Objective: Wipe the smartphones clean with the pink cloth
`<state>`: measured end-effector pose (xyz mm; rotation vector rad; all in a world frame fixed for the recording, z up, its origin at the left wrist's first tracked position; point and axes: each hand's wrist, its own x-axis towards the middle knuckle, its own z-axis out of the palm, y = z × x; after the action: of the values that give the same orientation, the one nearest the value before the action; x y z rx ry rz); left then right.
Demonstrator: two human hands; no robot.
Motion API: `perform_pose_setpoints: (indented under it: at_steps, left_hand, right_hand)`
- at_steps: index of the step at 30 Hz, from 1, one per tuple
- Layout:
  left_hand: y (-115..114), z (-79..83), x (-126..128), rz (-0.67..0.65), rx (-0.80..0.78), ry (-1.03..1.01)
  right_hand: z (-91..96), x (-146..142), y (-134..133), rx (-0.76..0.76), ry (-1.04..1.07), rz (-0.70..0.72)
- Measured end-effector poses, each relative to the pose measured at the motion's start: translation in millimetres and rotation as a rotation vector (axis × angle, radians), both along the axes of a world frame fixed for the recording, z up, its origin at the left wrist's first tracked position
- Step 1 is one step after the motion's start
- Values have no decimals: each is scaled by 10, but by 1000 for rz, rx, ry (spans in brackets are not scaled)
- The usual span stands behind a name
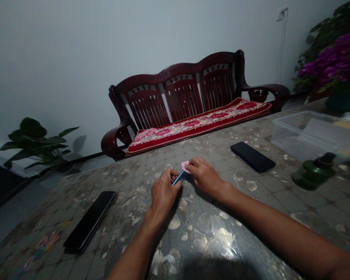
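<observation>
Over the middle of the table, my left hand (165, 188) is closed around a thin, straight blue thing (178, 177). Its kind is unclear: it could be a stick or the edge of something flat, and part of it is hidden by the fingers. Close on the right, my right hand (203, 173) pinches a small pink cloth (185, 166) at the upper end of the blue thing. The cloth appears to touch that end.
A black phone (252, 156) lies at right, a dark phone-like slab (90, 221) at left. Colourful scissors-like loops (46, 242) sit near the left edge. A green bottle (313, 171) and clear plastic box (306, 134) stand far right. Behind is a wooden bench (181, 74).
</observation>
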<state>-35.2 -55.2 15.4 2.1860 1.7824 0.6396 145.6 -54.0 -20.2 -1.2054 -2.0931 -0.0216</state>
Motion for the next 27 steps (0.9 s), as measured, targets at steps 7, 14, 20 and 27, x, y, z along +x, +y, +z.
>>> perform_pose_setpoints:
  at_steps: [7, 14, 20, 27]
  left_hand:
    - [-113, -208, -226, -132, 259, -12]
    - [-77, -374, -344, -272, 602, 31]
    - [-105, -339, -330, -283, 656, 93]
    - [-91, -360, -340, -283, 678, 112]
  right_hand:
    - [27, -16, 34, 0, -40, 1]
    - [64, -84, -7, -24, -80, 0]
    - [94, -141, -65, -3, -142, 56]
    - [93, -76, 14, -58, -93, -29]
